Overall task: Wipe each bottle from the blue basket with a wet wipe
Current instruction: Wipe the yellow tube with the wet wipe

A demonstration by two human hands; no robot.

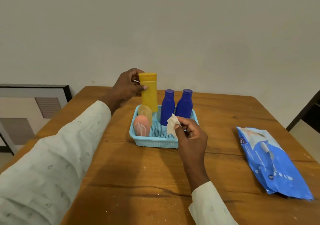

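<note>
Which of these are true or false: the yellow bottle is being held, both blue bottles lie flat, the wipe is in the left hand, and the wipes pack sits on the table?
1. The left hand holds the yellow bottle. True.
2. Both blue bottles lie flat. False: they stand upright in the basket.
3. The left hand holds the wipe. False: the right hand pinches it.
4. The wipes pack lies on the table. True.

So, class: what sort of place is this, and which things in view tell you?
Probably a room in a home: a wooden table against a plain wall, a framed picture leaning at the left, and toiletry bottles in a blue basket.
</note>
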